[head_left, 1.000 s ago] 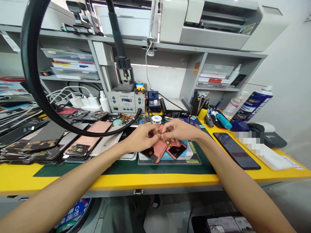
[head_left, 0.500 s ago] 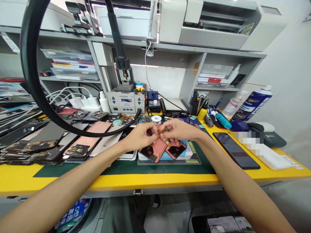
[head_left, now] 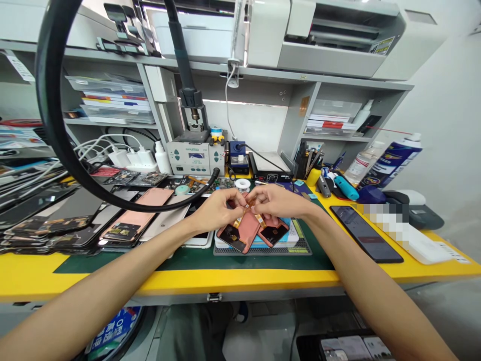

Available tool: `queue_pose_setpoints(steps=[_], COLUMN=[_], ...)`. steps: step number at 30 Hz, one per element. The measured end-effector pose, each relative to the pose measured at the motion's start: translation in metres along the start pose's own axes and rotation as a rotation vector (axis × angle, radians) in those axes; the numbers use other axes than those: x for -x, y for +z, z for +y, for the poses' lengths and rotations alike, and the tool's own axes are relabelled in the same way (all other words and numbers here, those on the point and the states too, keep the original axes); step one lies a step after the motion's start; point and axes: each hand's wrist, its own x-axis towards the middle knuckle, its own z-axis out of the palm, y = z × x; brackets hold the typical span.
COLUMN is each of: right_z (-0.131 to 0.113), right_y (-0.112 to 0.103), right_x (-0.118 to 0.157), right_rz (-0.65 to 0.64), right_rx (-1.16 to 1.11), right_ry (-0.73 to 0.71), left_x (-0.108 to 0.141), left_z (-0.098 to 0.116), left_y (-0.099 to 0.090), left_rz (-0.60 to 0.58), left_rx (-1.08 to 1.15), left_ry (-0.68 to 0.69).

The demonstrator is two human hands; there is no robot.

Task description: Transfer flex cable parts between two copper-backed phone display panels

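Two pinkish phone housings with dark lower ends lie angled apart, the left one [head_left: 251,231] and the right one [head_left: 274,233], on a blue-and-white box [head_left: 293,231]. An orange flex cable [head_left: 238,221] runs down the left housing, and another flex cable [head_left: 260,220] lies by the right one. My left hand [head_left: 221,207] pinches the upper end of the left cable between thumb and fingers. Close beside it, my right hand [head_left: 277,202] is closed in a pinch at the upper end of the right cable. The fingertips nearly meet and partly hide the cable ends.
Stacked phones and a pink phone back [head_left: 140,210] lie to the left under a thick black hose [head_left: 52,115]. Behind stands a hot-air station [head_left: 196,156] beside a white solder spool [head_left: 242,185]. A black phone [head_left: 364,233] and spray can [head_left: 391,160] are on the right.
My fingers have shifted slightly over the two housings, and more of the orange flex cable under my left hand shows. Both hands stay closed in nearly the same place.
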Motion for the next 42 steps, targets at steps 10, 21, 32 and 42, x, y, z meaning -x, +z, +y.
queue_pose_setpoints(steps=[10, 21, 32, 42], right_z=[0.0011, 0.0009, -0.0007, -0.0053], right_y=[-0.001, -0.0008, -0.0005, -0.0046], right_x=[0.0003, 0.0011, 0.0017, 0.0045], right_rz=[-0.023, 0.01, -0.024, 0.004], right_rx=[0.029, 0.033, 0.028, 0.029], right_ry=[0.005, 0.006, -0.024, -0.057], left_x=[-0.0006, -0.001, -0.0006, 0.0003], left_z=[0.0038, -0.002, -0.0027, -0.0021], left_y=[0.0016, 0.001, 0.0036, 0.0044], left_rz=[-0.059, 0.026, 0.101, 0.158], left_rx=[0.049, 0.048, -0.074, -0.18], left_ry=[-0.022, 0.029, 0.117, 0.177])
